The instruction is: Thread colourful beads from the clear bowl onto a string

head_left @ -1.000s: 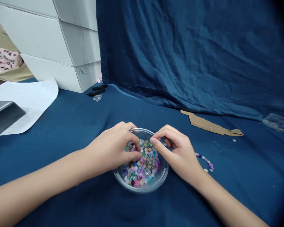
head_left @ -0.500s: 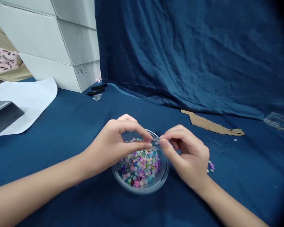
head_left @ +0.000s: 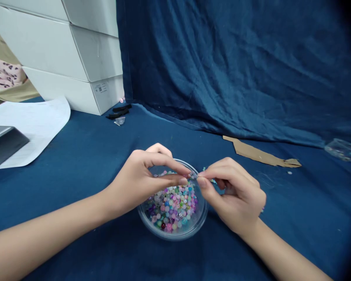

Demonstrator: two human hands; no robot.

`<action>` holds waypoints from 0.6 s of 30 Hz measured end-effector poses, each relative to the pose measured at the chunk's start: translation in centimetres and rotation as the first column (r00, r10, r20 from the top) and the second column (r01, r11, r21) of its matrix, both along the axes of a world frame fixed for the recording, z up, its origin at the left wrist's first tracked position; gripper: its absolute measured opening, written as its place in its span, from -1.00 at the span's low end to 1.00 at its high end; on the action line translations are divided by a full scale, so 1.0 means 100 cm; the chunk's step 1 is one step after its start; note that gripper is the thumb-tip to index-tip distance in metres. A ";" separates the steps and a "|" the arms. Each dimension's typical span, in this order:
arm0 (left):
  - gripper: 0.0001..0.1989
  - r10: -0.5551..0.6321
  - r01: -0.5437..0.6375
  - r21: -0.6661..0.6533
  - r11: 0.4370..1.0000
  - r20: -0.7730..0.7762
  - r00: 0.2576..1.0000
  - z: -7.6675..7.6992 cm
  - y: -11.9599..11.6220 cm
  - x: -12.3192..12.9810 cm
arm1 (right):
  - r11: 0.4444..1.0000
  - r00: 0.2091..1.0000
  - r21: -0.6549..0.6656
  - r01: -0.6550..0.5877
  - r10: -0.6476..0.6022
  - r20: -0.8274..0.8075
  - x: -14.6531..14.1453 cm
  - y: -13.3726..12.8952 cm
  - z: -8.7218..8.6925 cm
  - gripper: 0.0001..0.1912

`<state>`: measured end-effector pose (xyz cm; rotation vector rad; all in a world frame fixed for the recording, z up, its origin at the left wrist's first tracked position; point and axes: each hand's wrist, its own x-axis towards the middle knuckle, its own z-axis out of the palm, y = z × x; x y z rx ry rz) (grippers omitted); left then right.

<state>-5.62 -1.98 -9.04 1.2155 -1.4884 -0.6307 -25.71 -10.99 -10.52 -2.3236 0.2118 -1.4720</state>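
Observation:
A round clear bowl stands on the blue cloth, with many small multicoloured beads inside. Over its left and far part, my left hand has thumb and forefinger pinched around something too small to make out. My right hand is at the bowl's right rim, its thumb and forefinger pressed together on something tiny. The two sets of fingertips are close but apart. Small greenish-blue bits show just behind my right fingers.
White boxes are stacked at the back left, beside papers and a dark object. Black strips lie near the boxes. A torn cardboard piece and a clear container lie at the right.
My right hand has shifted slightly right, now covering most of the loose beads beside it. Greenish-blue bits have come into view behind its fingers. My left hand has barely moved.

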 end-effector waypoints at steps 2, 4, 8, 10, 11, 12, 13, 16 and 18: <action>-0.84 0.001 -0.001 0.002 1.000 -0.010 1.000 0.000 0.000 0.000 | 1.000 1.000 -0.021 -0.007 0.007 -0.004 0.000 -0.001 -0.001 -0.81; -0.83 0.000 0.000 -0.001 1.000 -0.010 1.000 -0.001 0.000 -0.001 | 0.999 1.000 -0.039 -0.012 0.012 -0.006 0.000 -0.001 -0.001 -0.80; -0.83 0.012 -0.012 -0.005 1.000 0.006 1.000 -0.001 0.000 0.000 | 0.999 1.000 -0.042 -0.021 0.020 -0.014 -0.001 -0.002 -0.001 -0.80; -0.83 0.016 -0.016 -0.011 1.000 0.009 1.000 -0.001 0.001 0.000 | 0.999 1.000 -0.038 -0.024 0.023 -0.014 -0.001 -0.001 0.000 -0.81; -0.83 0.017 -0.017 -0.015 1.000 0.010 1.000 -0.001 0.001 0.000 | 0.999 1.000 -0.036 -0.022 0.022 -0.009 -0.001 -0.001 0.000 -0.81; -0.83 0.018 -0.018 -0.020 1.000 0.010 1.000 -0.001 0.001 0.000 | 0.999 1.000 -0.033 -0.021 0.021 -0.005 -0.001 -0.001 0.000 -0.81; -0.83 0.020 -0.019 -0.023 1.000 0.011 1.000 -0.001 0.001 0.000 | 0.999 1.000 -0.029 -0.019 0.019 -0.001 -0.001 -0.001 0.000 -0.80; -0.83 0.020 -0.019 -0.027 0.999 0.020 1.000 -0.001 0.001 0.000 | 1.000 1.000 -0.021 -0.018 0.018 -0.007 -0.001 -0.001 0.000 -0.80; -0.83 0.019 -0.018 -0.026 0.999 0.021 1.000 -0.002 0.001 0.000 | 1.000 1.000 -0.020 -0.022 0.022 -0.018 -0.002 0.000 0.000 -0.80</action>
